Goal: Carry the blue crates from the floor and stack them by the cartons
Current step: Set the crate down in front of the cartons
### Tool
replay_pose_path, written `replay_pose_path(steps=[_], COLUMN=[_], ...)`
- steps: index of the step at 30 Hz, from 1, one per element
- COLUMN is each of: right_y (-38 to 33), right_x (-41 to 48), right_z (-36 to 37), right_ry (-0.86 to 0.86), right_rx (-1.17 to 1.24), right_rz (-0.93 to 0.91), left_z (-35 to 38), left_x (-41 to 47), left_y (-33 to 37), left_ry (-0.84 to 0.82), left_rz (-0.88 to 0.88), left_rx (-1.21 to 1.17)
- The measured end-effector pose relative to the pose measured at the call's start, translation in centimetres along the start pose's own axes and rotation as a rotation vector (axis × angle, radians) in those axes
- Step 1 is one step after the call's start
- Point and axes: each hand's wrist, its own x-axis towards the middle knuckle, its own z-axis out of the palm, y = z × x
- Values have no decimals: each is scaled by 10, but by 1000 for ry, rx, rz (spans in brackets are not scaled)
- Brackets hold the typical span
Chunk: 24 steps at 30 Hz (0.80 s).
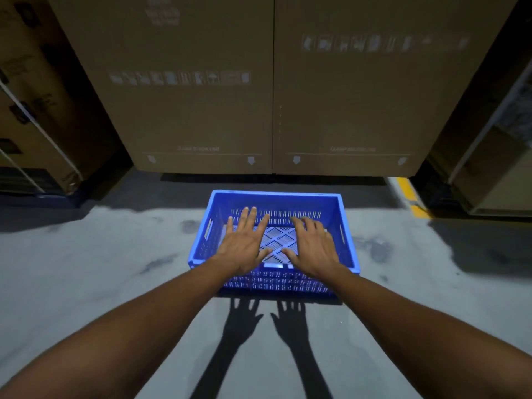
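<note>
A blue slotted crate [342, 226] stands upright on the grey floor, just in front of two tall brown cartons [273, 82]. It holds nothing; its white-lit perforated bottom shows between my hands. My left hand [244, 243] and my right hand [313, 246] hover side by side over the crate's near half, palms down, fingers straight and spread. Neither hand grips the crate; whether they touch its near rim cannot be told.
More cartons with white straps [37, 110] stand at the left on a dark pallet. At the right, another carton stack [495, 168] stands behind a yellow floor line [411, 194]. Grey concrete floor [100, 269] spreads on both sides of the crate.
</note>
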Motion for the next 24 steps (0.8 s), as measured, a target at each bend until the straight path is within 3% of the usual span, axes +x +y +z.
replay_pose_path(steps=[6, 14, 19, 24], right_y=[-47, -102, -114, -117], right_x=[-27, -124, -191, -238], right_z=[-219, -517, -633, -688], right_ry=[101, 242, 329, 406], right_rx=[160, 372, 530, 632], right_rz=[-7, -10, -7, -27], left_z=[-224, -502, -608, -656], left_x=[-58, -185, -261, -323], left_y=[35, 96, 140, 173], left_ry=[126, 247, 397, 507], left_rz=[23, -77, -167, -265], left_rx=[-135, -397, -505, -548])
